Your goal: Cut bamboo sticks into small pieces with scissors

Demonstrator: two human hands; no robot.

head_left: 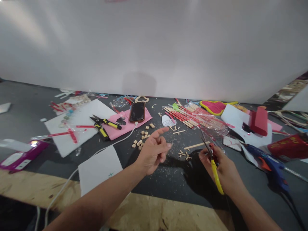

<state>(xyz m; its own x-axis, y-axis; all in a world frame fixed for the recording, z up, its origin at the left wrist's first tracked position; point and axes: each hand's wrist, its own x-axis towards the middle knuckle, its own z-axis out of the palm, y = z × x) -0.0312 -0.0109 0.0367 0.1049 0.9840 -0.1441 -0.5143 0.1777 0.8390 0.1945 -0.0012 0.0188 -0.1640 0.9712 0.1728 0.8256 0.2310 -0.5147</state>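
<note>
My left hand (155, 150) hovers over the dark tabletop, index finger stretched out and the others loosely curled, holding nothing visible. Just left of it lie small pale wooden clusters (145, 132). My right hand (220, 166) is closed around yellow-handled pliers (217, 179), whose slim dark jaws point away from me. A thin wooden stick (194, 146) lies by the jaws; whether they touch cannot be told. Between my hands sits a small heap of short cut stick pieces (184, 155). Beyond are a short stick (179, 132) and a white paper cutout (168, 121).
Red-and-wood sticks in plastic (180, 117) lie at the back. Left are a phone (137, 112) on pink paper (115, 131), more pliers (106, 123), white sheets (98, 166) and a purple device (24, 155). Right are a blue glue gun (267, 163) and a red can (288, 146).
</note>
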